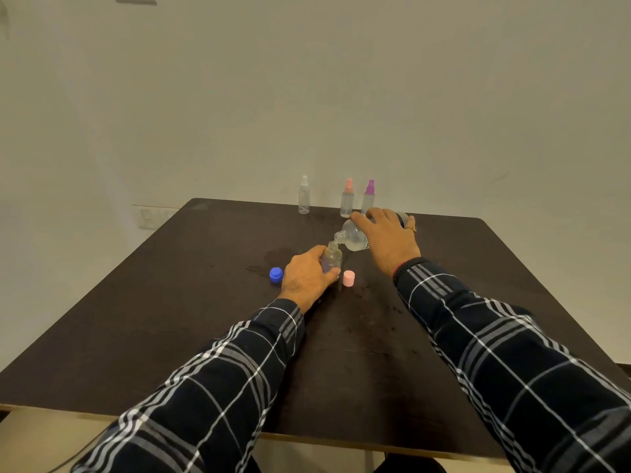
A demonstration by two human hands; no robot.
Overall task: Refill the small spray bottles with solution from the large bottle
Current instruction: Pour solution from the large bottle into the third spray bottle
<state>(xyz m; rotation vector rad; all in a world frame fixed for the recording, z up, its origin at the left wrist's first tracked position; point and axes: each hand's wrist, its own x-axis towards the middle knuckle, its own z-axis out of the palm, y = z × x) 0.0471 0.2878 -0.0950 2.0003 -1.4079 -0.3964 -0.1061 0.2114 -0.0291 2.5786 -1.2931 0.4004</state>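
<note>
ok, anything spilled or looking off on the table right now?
Yes. There is a dark, wet-looking patch on the table, beside the blue cap and left of the small bottle under the tilted large bottle. Scattered droplets lie nearer the person. It is probably spilled solution.

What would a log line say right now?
left hand: holds small bottle | right hand: tips large bottle to its mouth | blue cap, pink cap: on table

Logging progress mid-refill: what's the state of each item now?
Large bottle: uncapped, tilted, gripped by right hand.
Small bottle: open, upright, gripped by left hand.
Blue cap: off, on table.
Pink cap: off, on table.
White-topped sprayer: upright, capped.
Pink-topped sprayer: upright, capped.
Purple-topped sprayer: upright, capped.
</note>
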